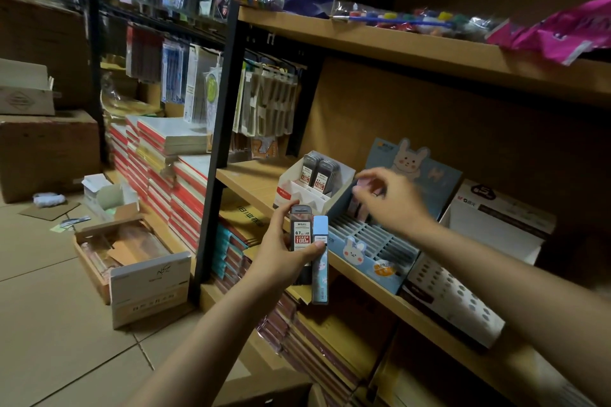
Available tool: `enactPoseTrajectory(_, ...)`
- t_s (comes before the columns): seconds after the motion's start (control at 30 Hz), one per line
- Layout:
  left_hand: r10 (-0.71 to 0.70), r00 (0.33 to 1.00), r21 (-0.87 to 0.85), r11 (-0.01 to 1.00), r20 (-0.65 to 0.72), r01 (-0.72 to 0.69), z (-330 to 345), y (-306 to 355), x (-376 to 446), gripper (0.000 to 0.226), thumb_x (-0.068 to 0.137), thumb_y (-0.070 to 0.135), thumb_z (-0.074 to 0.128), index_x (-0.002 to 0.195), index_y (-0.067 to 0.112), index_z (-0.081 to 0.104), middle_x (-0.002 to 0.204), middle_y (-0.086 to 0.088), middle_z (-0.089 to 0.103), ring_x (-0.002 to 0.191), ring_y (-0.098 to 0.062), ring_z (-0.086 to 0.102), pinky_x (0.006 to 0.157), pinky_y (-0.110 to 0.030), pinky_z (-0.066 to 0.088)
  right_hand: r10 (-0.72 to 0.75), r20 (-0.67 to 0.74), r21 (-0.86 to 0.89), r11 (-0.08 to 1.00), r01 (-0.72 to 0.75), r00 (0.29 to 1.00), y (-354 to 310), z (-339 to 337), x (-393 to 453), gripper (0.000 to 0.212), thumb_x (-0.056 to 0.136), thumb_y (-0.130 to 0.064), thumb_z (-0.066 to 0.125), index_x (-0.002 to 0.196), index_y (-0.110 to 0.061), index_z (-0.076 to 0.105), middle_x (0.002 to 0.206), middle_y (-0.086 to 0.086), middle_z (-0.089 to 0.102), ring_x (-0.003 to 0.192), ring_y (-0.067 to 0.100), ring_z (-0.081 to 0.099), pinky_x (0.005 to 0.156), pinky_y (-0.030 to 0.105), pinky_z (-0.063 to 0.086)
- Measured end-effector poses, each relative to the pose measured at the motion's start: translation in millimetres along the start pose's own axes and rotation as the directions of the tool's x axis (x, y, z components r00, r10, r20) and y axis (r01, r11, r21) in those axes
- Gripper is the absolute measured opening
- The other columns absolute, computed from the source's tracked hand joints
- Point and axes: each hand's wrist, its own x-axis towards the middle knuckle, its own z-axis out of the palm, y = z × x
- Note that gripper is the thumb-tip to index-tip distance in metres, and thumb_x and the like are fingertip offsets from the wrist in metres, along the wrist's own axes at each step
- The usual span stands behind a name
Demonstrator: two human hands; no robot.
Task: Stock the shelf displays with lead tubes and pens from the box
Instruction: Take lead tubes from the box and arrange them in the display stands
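Two tubes are held upright in the left hand point(284, 251), low in the middle of the view. The dark grey plastic lead tube with a red and white label point(300, 231) is gripped between thumb and fingers, and the pale blue plastic lead tube with a bunny on it point(320, 261) is pressed right beside it at 3 o'clock, hanging lower.

The right hand point(391, 200) is seen at 1 o'clock from the left hand, over the blue cardboard bunny display box with a grid of slots point(373, 241). A small pink thing point(365, 182) is pinched in its fingertips at the back of the grid — it is too blurred to be named.

At 10 o'clock from the right hand a white cardboard display box point(291, 188) is found on the wooden shelf point(241, 175), with more dark grey tubes point(319, 172) stood in it. At 3 o'clock from the bunny box a white cardboard box with round holes on its front point(463, 294) is seen.

Down at 8 o'clock, on the tiled floor point(49, 324), an open brown cardboard box point(99, 261) is laid — red and white books point(185, 182) are stacked behind it.
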Motion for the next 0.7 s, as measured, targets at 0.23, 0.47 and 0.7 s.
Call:
enactPoseTrajectory(0.23, 0.070, 0.994, 0.032, 0.997, 0.084, -0.073, 10.9, 9.1, -11.0, 0.080, 0.085, 0.005, 0.068, 0.142, 0.047, 0.031, 0.128, -0.005, 0.057, 0.112, -0.022, 0.062, 0.090, -0.047, 0.055, 0.004, 0.362, 0.154, 0.986, -0.064, 0.932, -24.7, 5.1, -37.9, 0.036, 0.085, -0.009, 0.072, 0.117, -0.020, 0.060, 0.093, -0.004, 0.065, 0.073, 0.007, 0.070, 0.061, 0.020, 0.057)
enactPoseTrajectory(0.47, -0.023, 0.999, -0.057, 0.998, 0.031, 0.025, 1.9, 14.6, -13.1, 0.082, 0.091, -0.001, 0.056, 0.146, 0.047, 0.019, 0.125, -0.010, 0.055, 0.105, -0.027, 0.062, 0.081, -0.043, 0.055, 0.044, -0.103, -0.094, 0.994, -0.054, 0.994, -5.5, -65.0, 1.2, 0.029, 0.074, -0.015, 0.084, 0.090, -0.025, 0.062, 0.088, -0.008, 0.065, 0.077, 0.003, 0.061, 0.062, 0.017, 0.050)
enactPoseTrajectory(0.7, -0.064, 0.997, -0.032, 0.997, 0.041, 0.066, 3.6, 5.7, -8.2, 0.077, 0.091, -0.003, 0.056, 0.140, 0.049, 0.030, 0.119, -0.009, 0.054, 0.099, -0.029, 0.065, 0.071, -0.036, 0.058, -0.004, -0.207, -0.327, 0.943, -0.066, 0.978, 36.7, -60.0, 17.5, 0.030, 0.082, -0.010, 0.076, 0.108, -0.014, 0.062, 0.111, 0.009, 0.065, 0.091, 0.022, 0.063, 0.059, 0.020, 0.048)
